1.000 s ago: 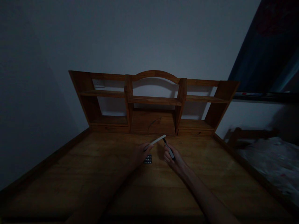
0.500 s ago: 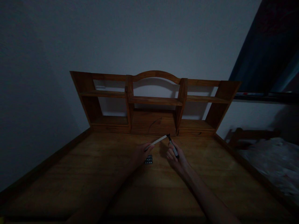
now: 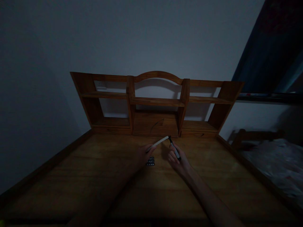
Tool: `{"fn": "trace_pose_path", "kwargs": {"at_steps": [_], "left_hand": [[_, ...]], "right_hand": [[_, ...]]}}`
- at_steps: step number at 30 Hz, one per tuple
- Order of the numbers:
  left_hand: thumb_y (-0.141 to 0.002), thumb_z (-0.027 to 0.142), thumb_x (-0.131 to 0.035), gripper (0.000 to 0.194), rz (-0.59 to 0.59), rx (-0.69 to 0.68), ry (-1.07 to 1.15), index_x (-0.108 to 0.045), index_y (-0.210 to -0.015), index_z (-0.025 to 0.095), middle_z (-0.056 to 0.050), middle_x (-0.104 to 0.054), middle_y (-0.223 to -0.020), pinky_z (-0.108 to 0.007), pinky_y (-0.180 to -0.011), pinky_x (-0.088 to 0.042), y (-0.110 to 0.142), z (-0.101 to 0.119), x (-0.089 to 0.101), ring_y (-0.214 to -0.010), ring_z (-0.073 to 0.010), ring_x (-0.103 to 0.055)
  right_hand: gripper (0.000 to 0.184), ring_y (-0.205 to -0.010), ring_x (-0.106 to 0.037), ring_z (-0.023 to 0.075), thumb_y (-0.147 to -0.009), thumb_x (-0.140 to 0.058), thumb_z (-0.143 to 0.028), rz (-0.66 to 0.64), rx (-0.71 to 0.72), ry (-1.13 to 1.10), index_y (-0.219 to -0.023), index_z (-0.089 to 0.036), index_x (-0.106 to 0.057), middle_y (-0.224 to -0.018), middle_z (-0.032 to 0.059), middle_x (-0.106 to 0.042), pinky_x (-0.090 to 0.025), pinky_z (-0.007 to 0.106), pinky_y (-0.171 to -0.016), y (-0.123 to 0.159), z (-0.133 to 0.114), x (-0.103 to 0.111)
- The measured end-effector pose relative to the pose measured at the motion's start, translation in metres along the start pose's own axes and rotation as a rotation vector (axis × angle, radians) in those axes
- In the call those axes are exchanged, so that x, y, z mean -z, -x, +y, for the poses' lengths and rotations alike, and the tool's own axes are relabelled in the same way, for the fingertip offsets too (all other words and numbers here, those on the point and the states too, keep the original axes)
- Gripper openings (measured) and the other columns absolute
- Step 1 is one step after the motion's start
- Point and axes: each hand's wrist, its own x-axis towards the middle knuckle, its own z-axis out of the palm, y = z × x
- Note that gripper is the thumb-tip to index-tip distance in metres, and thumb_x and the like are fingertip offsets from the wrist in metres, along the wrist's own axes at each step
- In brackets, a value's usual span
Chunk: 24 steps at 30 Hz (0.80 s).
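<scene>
My left grip (image 3: 143,155) holds a slim pale stick (image 3: 161,141) slanting above the tabletop (image 3: 113,149); its far end meets the dark head of the grey-and-black tool (image 3: 175,152) clasped in my right grip (image 3: 175,158). A small dark, pale-spotted piece (image 3: 151,161) lies just beside my left grip.

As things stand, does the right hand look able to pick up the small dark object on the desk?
Probably not directly: the right hand grips a grey-and-black tool. The small dark object seems near enough, with its right side uncovered, though the left hand hides part of it.
</scene>
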Motion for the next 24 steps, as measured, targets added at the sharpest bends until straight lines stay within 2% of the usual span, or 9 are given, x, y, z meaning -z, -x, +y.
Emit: {"fn": "trace_pose_path", "kwargs": {"at_steps": [9, 18, 24], "left_hand": [[-0.09, 0.047, -0.039, 0.036, -0.012, -0.027, 0.009, -0.064, -0.093, 0.021, 0.001, -0.067, -0.086, -0.021, -0.069, -0.043, 0.0, 0.0, 0.001, -0.075, -0.013, -0.06], [-0.089, 0.048, -0.04, 0.036, -0.025, -0.01, 0.007, -0.063, -0.1, 0.023, 0.001, -0.067, -0.095, -0.023, -0.074, -0.044, 0.0, -0.003, 0.0, -0.084, -0.0145, -0.062], [-0.089, 0.048, -0.042, 0.034, 0.025, -0.012, 0.003, -0.064, -0.098, 0.024, 0.002, -0.067, -0.094, -0.022, -0.074, -0.045, -0.001, -0.005, -0.004, -0.082, -0.0133, -0.062]], "right_hand": [[0.036, -0.025, -0.018, 0.007, -0.093, -0.041, -0.039, -0.034, -0.047, 0.006, -0.062, -0.021, -0.045, -0.028, -0.0092, -0.034, -0.016, 0.024, -0.035, 0.001, 0.0, -0.002], [0.038, -0.024, -0.02, 0.0062, -0.092, -0.043, -0.045, -0.067, -0.088, 0.032, -0.064, -0.02, -0.046, -0.029, -0.0095, -0.034, -0.014, 0.022, -0.033, -0.002, 0.008, 0.006], [0.037, -0.025, -0.019, 0.0062, -0.094, -0.04, -0.042, -0.06, -0.07, 0.002, -0.065, -0.019, -0.048, -0.03, -0.0089, -0.035, -0.014, 0.023, -0.033, -0.001, 0.009, 0.004]]}}
